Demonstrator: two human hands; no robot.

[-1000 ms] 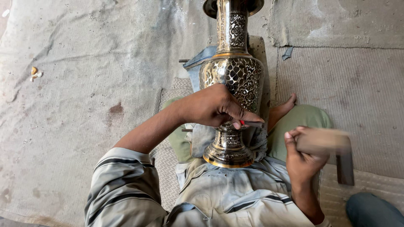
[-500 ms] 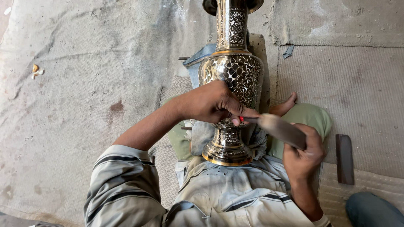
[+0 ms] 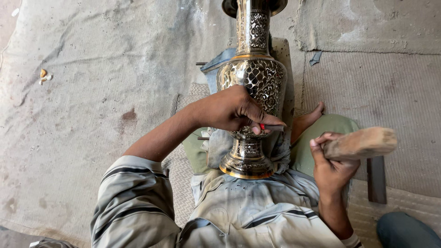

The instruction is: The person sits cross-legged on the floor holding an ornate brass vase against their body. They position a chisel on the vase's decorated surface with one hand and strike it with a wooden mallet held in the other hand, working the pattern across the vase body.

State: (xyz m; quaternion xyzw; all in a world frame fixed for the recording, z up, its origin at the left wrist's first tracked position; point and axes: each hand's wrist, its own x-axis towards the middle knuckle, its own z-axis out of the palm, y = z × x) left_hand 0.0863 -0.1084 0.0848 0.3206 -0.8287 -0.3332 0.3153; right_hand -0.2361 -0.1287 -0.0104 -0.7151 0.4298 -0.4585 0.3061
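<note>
A tall engraved metal vase [image 3: 251, 76] lies across my lap, its round foot toward my chest and its neck pointing away. My left hand [image 3: 232, 110] rests on the vase's lower body and pinches a small chisel [image 3: 271, 127] with a red band against the metal. My right hand [image 3: 331, 163] grips a wooden mallet [image 3: 363, 142], raised to the right of the vase and apart from the chisel. A cloth [image 3: 216, 147] pads the vase underneath.
Worn grey matting [image 3: 92, 92] covers the floor. A dark flat metal bar [image 3: 376, 179] lies on the mat at right. My bare foot [image 3: 310, 118] shows beside the vase. Small orange scraps [image 3: 43, 76] lie at far left. A blue-clad knee [image 3: 406, 229] sits at the bottom right.
The mallet swung in and met the chisel half a second ago, then drew back to the right. My left hand kept the chisel on the vase.
</note>
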